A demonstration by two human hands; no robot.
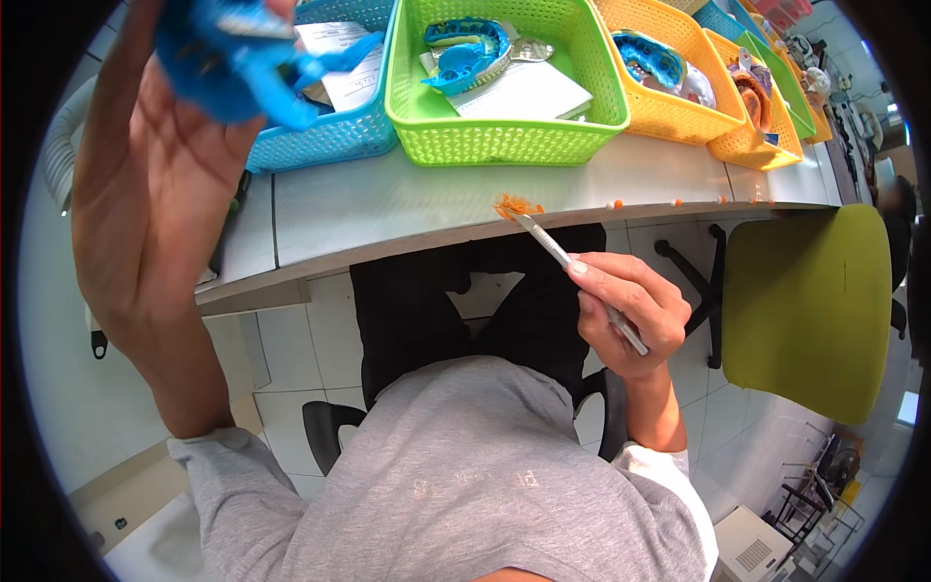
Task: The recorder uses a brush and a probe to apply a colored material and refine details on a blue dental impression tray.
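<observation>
High at the upper left, my left hand (160, 184) holds up a blue dental impression (228, 68), close to the camera and partly cut off by the top edge. My right hand (635, 308) grips a slim silver scalpel (548, 241) like a pen. Its tip points up and left at a small heap of orange shavings (518, 207) on the table's front edge. Whether the tip touches the shavings I cannot tell. Behind the impression stands a blue basket (339, 136) with a paper slip (351, 73) in it.
On the white table (436, 189), a green basket (504, 144) holds a blue impression in a metal tray (470, 53) and a paper pad (524, 92). Yellow baskets (679, 121) with more impressions stand to its right. Orange-and-white beads (614, 205) dot the table edge. A green chair (810, 310) is at right.
</observation>
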